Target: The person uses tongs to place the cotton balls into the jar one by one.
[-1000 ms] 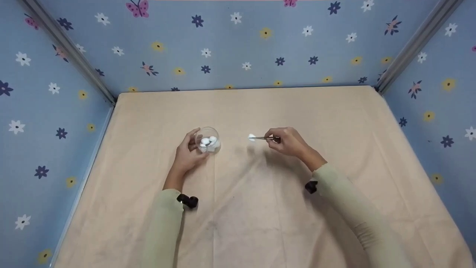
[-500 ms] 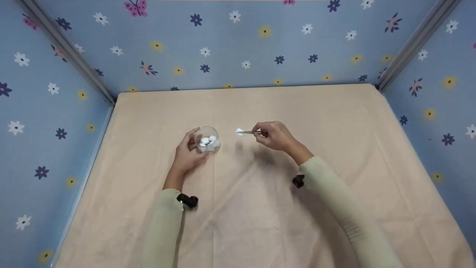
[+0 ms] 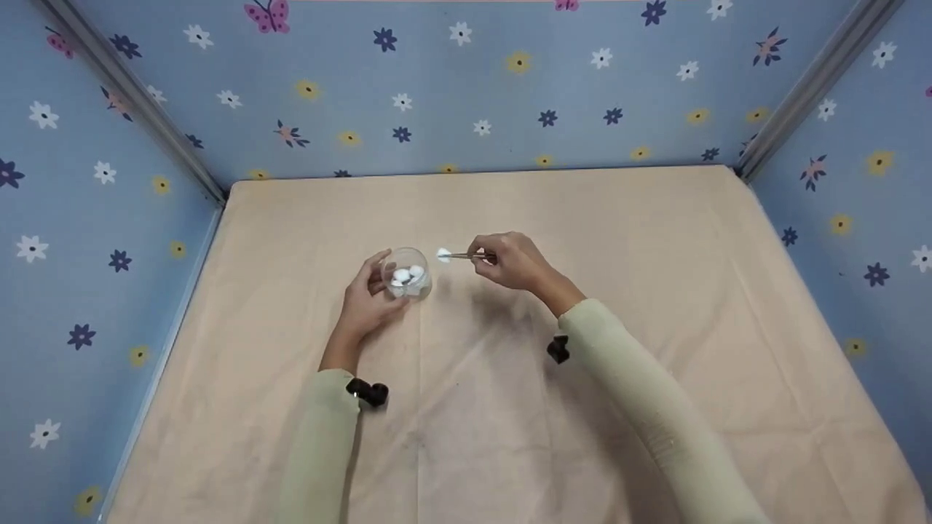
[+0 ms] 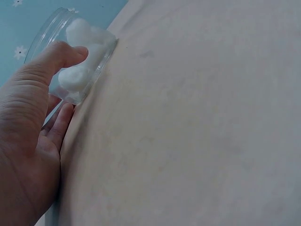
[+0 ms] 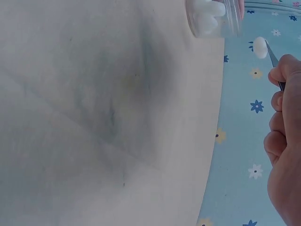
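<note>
My left hand (image 3: 366, 302) holds a clear jar (image 3: 406, 256) upright on the table, thumb on the near side and fingers round the far side. Inside the jar lie several white cotton balls (image 4: 75, 77), seen through its wall in the left wrist view. With my right hand (image 3: 513, 260) I pinch a pair of tweezers (image 3: 460, 255) between thumb and fingers. The tweezers' tips grip one white cotton ball (image 5: 260, 47), held in the air just right of the jar and apart from it.
A beige cloth (image 3: 626, 218) with creases covers the table. Blue flowered panels stand along the back (image 3: 466, 80) and both sides, with grey posts at the corners. Black cameras sit on both wrists.
My right hand has moved left, and slightly away from me, bringing the tweezers and cotton ball closer to the jar. The left hand and jar have stayed in place.
</note>
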### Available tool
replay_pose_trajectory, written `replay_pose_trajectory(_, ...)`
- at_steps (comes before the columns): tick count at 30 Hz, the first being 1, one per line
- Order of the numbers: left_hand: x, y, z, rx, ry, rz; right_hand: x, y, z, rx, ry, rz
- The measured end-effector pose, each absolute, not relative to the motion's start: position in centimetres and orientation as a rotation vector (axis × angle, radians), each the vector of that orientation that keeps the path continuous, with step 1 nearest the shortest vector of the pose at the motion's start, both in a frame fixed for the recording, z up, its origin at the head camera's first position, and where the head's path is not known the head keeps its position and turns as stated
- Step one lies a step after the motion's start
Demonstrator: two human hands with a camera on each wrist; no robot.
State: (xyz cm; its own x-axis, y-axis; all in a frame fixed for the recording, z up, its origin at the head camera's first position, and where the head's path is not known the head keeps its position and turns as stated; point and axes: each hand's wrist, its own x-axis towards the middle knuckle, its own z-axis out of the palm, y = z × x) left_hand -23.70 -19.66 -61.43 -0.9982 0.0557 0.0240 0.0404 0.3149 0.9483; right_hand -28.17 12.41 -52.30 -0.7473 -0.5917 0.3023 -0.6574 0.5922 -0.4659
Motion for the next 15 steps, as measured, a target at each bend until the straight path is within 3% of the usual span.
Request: replay_pose_trajectory(15,-23.6,-19.7,-61.1,0.090,2.524,1.810,-28.3,8.7,-51.6,1.078,-2.724,0.813)
